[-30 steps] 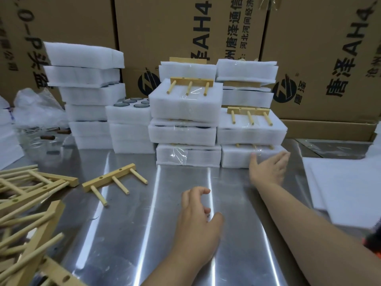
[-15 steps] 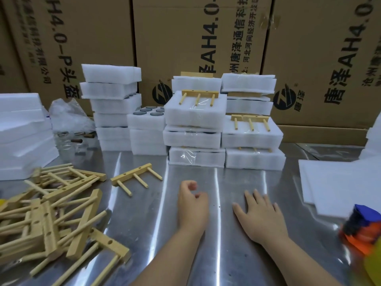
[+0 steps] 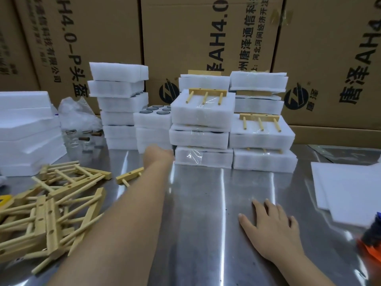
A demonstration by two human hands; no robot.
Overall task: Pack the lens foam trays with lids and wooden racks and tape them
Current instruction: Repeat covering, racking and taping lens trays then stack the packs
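My left hand point(image 3: 157, 156) reaches forward to the foot of a short stack of foam trays point(image 3: 152, 139); the hand is blurred and its fingers do not show. The top tray point(image 3: 151, 118) of that stack is uncovered and holds dark round lenses. My right hand point(image 3: 270, 226) lies flat on the steel table point(image 3: 206, 203), fingers spread. Taped foam packs with wooden racks on top point(image 3: 203, 114) point(image 3: 261, 133) are stacked at the back centre. A single wooden rack point(image 3: 128, 176) lies just left of my left forearm.
A heap of wooden racks point(image 3: 45, 213) fills the near left. White foam sheets point(image 3: 346, 193) lie at the right, with an orange and blue object point(image 3: 371, 242) at the right edge. More foam stacks point(image 3: 26, 131) point(image 3: 119, 104), a plastic bag point(image 3: 78, 114) and cardboard boxes point(image 3: 206, 38) stand behind.
My left arm has stretched forward from the table's middle to the short tray stack. My right hand drew back from the taped packs and now rests flat on the table.
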